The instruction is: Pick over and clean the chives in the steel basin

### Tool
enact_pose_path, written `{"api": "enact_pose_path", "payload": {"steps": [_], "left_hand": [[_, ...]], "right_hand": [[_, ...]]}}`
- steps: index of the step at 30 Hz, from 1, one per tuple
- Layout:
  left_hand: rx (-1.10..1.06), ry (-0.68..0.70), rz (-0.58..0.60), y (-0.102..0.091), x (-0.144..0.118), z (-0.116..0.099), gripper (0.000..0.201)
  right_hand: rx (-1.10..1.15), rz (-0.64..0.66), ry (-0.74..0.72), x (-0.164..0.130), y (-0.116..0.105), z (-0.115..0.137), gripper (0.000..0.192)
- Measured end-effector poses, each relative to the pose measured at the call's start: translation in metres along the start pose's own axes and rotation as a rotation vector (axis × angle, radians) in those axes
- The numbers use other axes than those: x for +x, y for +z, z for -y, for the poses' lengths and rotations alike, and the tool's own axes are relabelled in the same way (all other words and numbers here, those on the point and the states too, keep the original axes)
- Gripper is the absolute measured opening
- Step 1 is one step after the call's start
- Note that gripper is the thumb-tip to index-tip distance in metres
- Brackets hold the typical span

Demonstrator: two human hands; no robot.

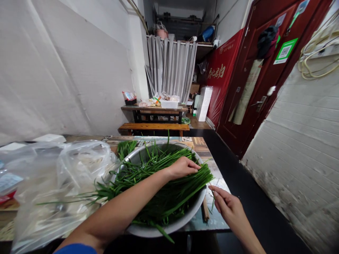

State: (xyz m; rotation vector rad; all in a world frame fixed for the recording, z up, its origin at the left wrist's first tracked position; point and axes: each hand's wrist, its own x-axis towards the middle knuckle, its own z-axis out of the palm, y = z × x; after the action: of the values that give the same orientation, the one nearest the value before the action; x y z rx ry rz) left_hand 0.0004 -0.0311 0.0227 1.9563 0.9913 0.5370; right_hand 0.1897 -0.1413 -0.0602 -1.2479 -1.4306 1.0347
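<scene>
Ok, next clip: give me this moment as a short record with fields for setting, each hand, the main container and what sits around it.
setting: narrow room, wooden table in front, a second table with a bench further back
left hand: resting on the green chives, fingers curled over the stalks
right hand: beside the basin, pinching a single thin green strand
container: metal basin, filled with chives that spill over its left rim
left of basin: clear plastic bags
right side: red door

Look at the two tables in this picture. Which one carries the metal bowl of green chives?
The near table, by the hands: its metal bowl holds the chives. The far table by the curtain carries only small containers.
</scene>
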Motion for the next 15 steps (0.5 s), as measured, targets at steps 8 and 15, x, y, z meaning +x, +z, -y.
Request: {"api": "enact_pose_path", "payload": {"steps": [8, 15], "left_hand": [[0.307, 0.006, -0.261, -0.03, 0.004, 0.013, 0.024], [0.491, 0.01, 0.014, -0.023, 0.004, 0.023, 0.021]], "right_hand": [[-0.001, 0.0, -0.035, -0.018, 0.0, 0.006, 0.048], [-0.038, -0.025, -0.073, -0.026, 0.001, 0.004, 0.046]]}}
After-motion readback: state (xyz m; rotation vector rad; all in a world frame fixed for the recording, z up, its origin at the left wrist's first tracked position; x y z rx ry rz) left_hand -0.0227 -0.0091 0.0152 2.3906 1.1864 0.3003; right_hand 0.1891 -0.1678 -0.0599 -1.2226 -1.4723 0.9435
